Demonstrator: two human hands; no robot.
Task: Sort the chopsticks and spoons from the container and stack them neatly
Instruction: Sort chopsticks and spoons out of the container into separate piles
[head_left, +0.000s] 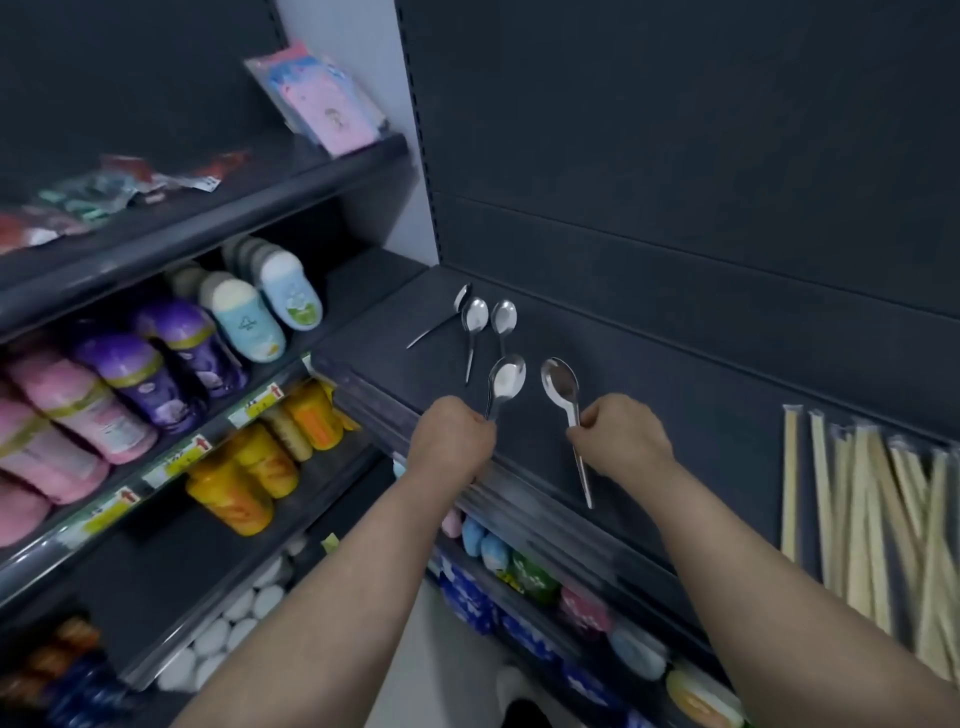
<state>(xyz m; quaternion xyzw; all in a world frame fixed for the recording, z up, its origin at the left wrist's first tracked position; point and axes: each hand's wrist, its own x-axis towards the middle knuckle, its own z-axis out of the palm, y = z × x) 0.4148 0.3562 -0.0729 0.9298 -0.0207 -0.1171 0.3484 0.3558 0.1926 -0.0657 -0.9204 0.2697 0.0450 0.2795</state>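
Pinching a handle in each hand, you hold the left spoon (506, 382) in your left hand (457, 434) and the right spoon (560, 385) in your right hand (623, 436), both low over the dark shelf (675, 364). Three laid spoons (475, 315) lie just beyond, loosely fanned, and the wrapped chopsticks (862, 519) lie well to the right. You appear to be placing spoons, so next set both beside that group with handles aligned.

Three small steel spoons (475, 316) lie at the shelf's (675, 395) 11 o'clock; two bigger spoons (560, 384), handles gripped, at centre; wrapped chopsticks (872, 519) at 3 o'clock.
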